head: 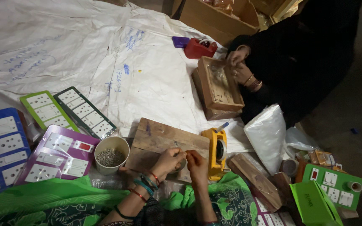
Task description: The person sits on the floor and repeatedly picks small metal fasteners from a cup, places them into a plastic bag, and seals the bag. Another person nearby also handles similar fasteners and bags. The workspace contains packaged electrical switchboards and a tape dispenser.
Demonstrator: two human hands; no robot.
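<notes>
My left hand (169, 160) and my right hand (197, 162) meet over a wooden board (158, 138) in front of me. Both pinch a small object between the fingertips; it is too small to identify. Several bangles circle my left wrist. A white cup (112, 145) holding small metal screws stands just left of my left hand. A yellow tape dispenser (217, 151) sits right of my right hand.
Switch-and-socket panels in purple (59, 155), blue (1, 146), green (42, 109) and dark green (84, 112) lie at left on a white sheet (105, 54). Another person in black works over wooden boxes (218, 88) at upper right. White plastic bag (269, 134) and green panel (334, 184) at right.
</notes>
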